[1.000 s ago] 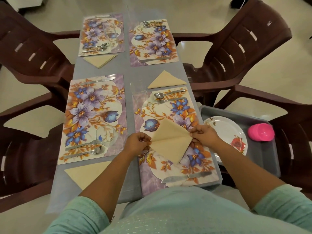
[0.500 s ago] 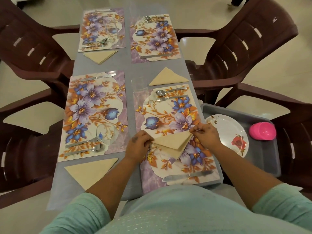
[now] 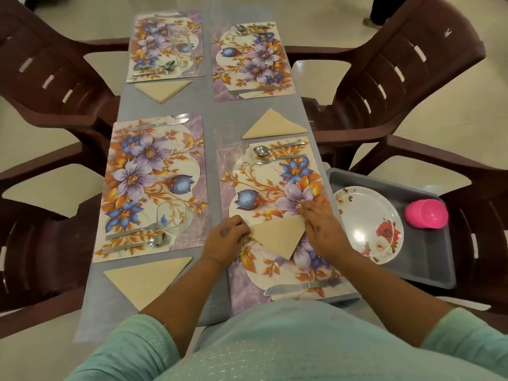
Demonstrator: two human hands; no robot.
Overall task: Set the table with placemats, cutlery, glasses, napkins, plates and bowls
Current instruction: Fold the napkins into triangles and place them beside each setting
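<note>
Nearest the viewer, on the near right placemat, both hands work a beige napkin folded into a triangle whose tip points toward the near edge. On its left corner sits the left hand, fingers curled down and pinching the fold. Along the right edge, the right hand lies with its fingers stretched out flat, pressing the cloth onto the mat. A knife lies across the near end of this mat, and a spoon and fork lie at its far end, with a clear glass just left of them.

To the right, a grey tray holds a floral plate and a pink cup, set apart from each other.

On the left, a second folded napkin rests on the table just before the near left placemat, which carries cutlery and a tipped glass.

Farther on, a third napkin sits beyond the near right mat, and two more set placemats lie at the far end, a fourth napkin beside the left one. Brown chairs stand on both sides.
</note>
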